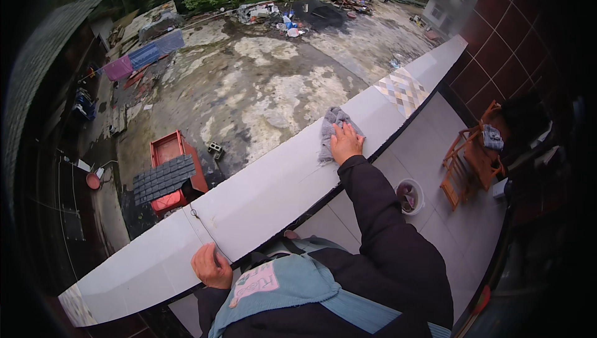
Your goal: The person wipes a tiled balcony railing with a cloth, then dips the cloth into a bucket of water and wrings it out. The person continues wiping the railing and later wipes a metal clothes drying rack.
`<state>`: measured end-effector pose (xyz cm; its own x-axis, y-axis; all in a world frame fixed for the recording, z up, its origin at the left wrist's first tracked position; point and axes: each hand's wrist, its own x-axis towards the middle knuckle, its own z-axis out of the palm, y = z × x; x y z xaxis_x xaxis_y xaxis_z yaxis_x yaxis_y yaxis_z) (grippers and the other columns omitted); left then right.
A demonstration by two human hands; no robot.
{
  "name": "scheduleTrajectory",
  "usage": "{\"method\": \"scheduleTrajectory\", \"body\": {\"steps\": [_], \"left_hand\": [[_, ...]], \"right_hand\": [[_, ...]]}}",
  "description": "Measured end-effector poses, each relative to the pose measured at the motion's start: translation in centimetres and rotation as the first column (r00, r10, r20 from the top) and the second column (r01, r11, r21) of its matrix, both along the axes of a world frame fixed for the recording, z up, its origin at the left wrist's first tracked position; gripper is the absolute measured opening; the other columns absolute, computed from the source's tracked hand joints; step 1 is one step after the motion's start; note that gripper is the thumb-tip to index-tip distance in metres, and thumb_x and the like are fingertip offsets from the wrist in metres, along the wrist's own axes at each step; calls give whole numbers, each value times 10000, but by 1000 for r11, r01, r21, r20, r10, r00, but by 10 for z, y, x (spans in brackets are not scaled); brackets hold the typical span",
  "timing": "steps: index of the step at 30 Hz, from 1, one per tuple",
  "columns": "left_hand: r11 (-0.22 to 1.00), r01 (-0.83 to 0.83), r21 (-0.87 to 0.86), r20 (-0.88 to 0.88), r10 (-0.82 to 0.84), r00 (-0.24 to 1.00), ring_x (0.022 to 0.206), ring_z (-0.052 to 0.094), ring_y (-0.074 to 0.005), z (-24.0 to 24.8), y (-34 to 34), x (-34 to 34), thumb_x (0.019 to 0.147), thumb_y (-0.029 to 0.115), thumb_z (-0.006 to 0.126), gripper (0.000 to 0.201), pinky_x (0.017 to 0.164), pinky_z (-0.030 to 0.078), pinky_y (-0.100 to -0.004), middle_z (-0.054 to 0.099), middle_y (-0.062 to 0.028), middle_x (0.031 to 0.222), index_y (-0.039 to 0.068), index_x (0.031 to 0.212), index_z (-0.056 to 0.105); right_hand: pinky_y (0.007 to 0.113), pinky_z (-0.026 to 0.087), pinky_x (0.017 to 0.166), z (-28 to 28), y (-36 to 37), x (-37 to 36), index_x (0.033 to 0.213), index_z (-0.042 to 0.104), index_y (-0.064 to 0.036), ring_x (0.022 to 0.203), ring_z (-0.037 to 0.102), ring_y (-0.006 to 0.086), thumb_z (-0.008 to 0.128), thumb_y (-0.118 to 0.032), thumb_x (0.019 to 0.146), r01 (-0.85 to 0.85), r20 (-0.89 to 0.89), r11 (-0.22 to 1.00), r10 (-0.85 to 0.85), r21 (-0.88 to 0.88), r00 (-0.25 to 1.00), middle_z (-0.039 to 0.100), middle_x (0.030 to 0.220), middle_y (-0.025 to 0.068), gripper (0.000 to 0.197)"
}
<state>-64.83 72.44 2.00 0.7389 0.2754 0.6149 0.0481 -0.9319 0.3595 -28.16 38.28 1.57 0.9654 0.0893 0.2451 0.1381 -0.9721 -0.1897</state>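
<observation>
A grey cloth [334, 125] lies bunched on the white ledge [273, 184], right of the middle. My right hand [346, 143] presses down on it, fingers spread over the folds. My left hand [211, 268] rests at the near edge of the ledge, lower left, with its fingers curled together and nothing seen in them. A thin dark cord [203, 225] crosses the ledge just beside that hand. Patterned tiles [401, 92] are set into the ledge beyond the cloth.
Past the ledge, a concrete yard [267, 89] lies lower, with a red cart [198, 173] under a dark ribbed sheet [163, 179]. Behind the ledge at right stand a white bucket [410, 196] and a wooden chair [476, 157]. A dark red tiled wall [497, 39] closes the ledge's right end.
</observation>
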Motion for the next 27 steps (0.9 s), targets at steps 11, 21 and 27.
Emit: {"method": "scheduleTrajectory", "body": {"steps": [11, 21, 27], "left_hand": [[1000, 2, -14, -21, -3, 1000, 1003, 640, -387, -4, -1, 1, 713, -62, 616, 381, 899, 492, -456, 674, -188, 1058, -1, 1086, 668], [996, -71, 45, -31, 72, 997, 951, 649, -378, 2, -8, -3, 702, -69, 611, 401, 861, 495, -451, 674, -177, 1029, 3, 1094, 658], [996, -79, 30, -42, 80, 996, 918, 652, -325, 9, -5, 2, 677, -45, 632, 410, 822, 500, -429, 670, -128, 1017, 46, 1076, 650]], "right_hand": [[541, 509, 874, -35, -252, 17, 985, 665, 49, 989, 639, 488, 515, -233, 990, 640, -52, 738, -646, 213, 762, 681, 1029, 292, 319], [480, 501, 877, -5, -243, 99, 1185, 623, 77, 1032, 625, 488, 506, -309, 1010, 326, 127, 788, -450, 523, 884, 667, 1091, 312, 439], [473, 468, 994, -59, -262, 195, 1284, 636, -47, 1155, 605, 428, 498, -425, 991, 263, -12, 937, -267, 232, 963, 674, 1205, 214, 498]]}}
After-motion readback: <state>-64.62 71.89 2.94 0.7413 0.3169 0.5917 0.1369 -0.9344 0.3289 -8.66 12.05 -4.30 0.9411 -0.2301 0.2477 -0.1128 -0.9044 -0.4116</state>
